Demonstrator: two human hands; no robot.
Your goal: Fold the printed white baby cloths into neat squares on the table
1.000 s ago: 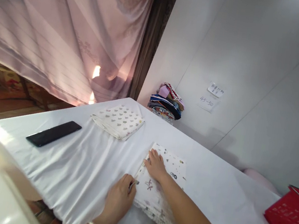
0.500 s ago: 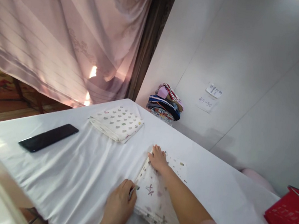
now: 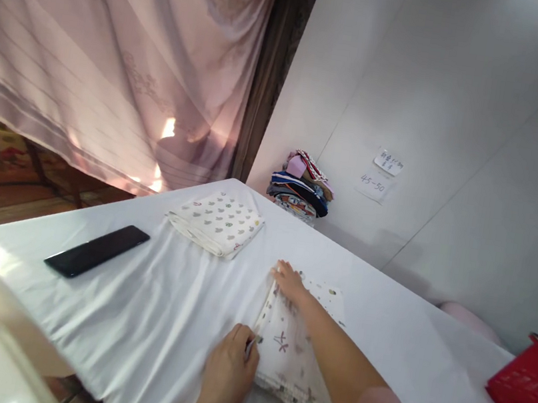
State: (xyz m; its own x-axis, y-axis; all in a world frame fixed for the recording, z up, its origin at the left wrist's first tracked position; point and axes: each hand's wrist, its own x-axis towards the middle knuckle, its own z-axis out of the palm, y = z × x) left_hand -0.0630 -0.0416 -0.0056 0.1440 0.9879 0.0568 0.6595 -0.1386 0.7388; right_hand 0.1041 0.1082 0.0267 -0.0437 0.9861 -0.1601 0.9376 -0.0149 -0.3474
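Observation:
A folded white cloth (image 3: 293, 360) with small printed figures lies flat on the white-covered table. My left hand (image 3: 230, 369) is at its near left edge, thumb and fingers pinched on that edge. At the far left corner, my right hand (image 3: 289, 281) rests on top with fingers stretched out. The right forearm crosses over the cloth and hides part of it. Farther off lies a second folded white cloth (image 3: 219, 221) with a grey heart-like print, which neither hand touches.
A black phone (image 3: 99, 249) lies on the table (image 3: 152, 305) at the left. Beyond the far edge is a pile of folded clothes (image 3: 301, 186). A red basket (image 3: 530, 395) stands at the right. Handwritten labels (image 3: 375, 184) are stuck to the wall, and a pink curtain (image 3: 118, 58) hangs at the left.
The whole view has shifted slightly, so everything appears a little farther right. Both hands keep nearly the same places on the cloth.

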